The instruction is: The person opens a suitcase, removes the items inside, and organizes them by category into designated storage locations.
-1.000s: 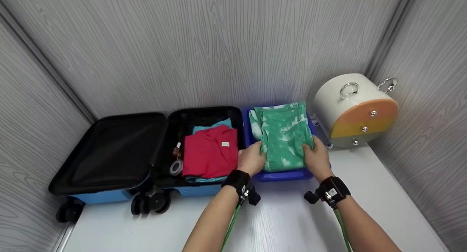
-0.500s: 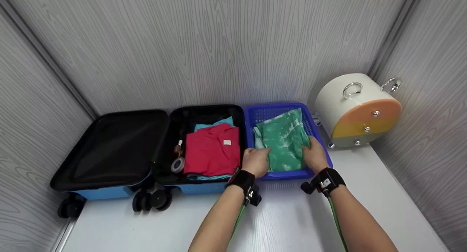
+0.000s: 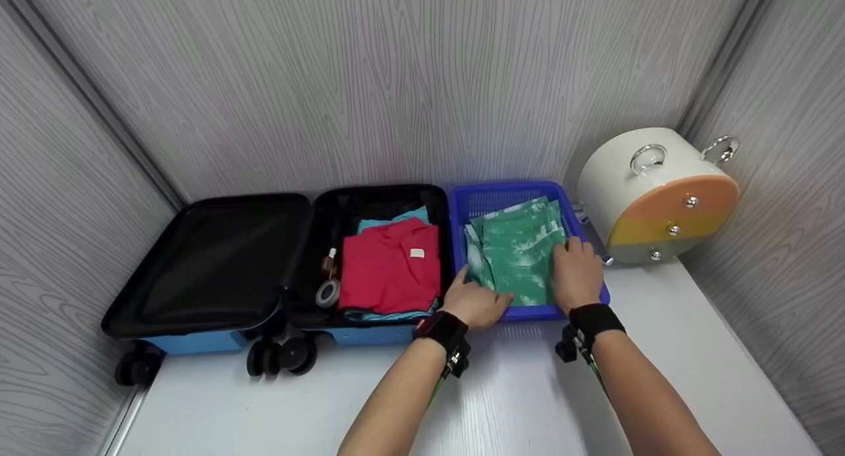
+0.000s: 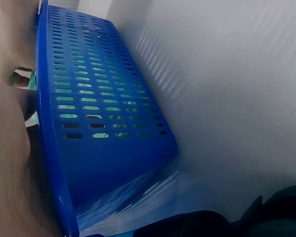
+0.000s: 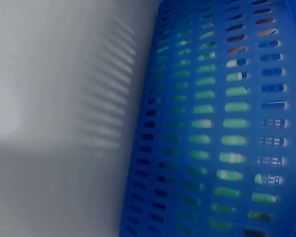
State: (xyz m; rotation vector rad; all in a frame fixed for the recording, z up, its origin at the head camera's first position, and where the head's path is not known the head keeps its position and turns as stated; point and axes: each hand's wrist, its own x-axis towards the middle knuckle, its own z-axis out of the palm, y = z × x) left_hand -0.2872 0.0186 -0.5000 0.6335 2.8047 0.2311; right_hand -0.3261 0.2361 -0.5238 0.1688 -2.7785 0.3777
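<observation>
A folded green-and-white mottled garment [image 3: 521,258] lies inside the blue plastic basket [image 3: 511,191], slightly askew, with room at its back. At the basket's front left corner, my left hand [image 3: 476,304] reaches over the rim, thumb and index finger spread against the garment's near left part. My right hand [image 3: 575,274] holds the garment's right edge with bent fingers, just inside the right rim. In the left wrist view the left hand [image 4: 7,163] lies over the basket's rim, its fingertips hidden inside. The right wrist view shows green cloth [image 5: 234,123] through the basket's slots.
Left of the basket, an open suitcase [image 3: 379,192] holds a folded red shirt [image 3: 389,264], blue cloth [image 3: 396,218], a small dropper bottle [image 3: 329,261] and a tape roll [image 3: 327,293]. A white drum-shaped drawer box [image 3: 660,198] stands at the right, close to the basket.
The garment has gone down into the basket, baring the back rim. My left hand has slid toward the front left corner and spread its thumb and index finger. The right hand stays at the garment's right edge.
</observation>
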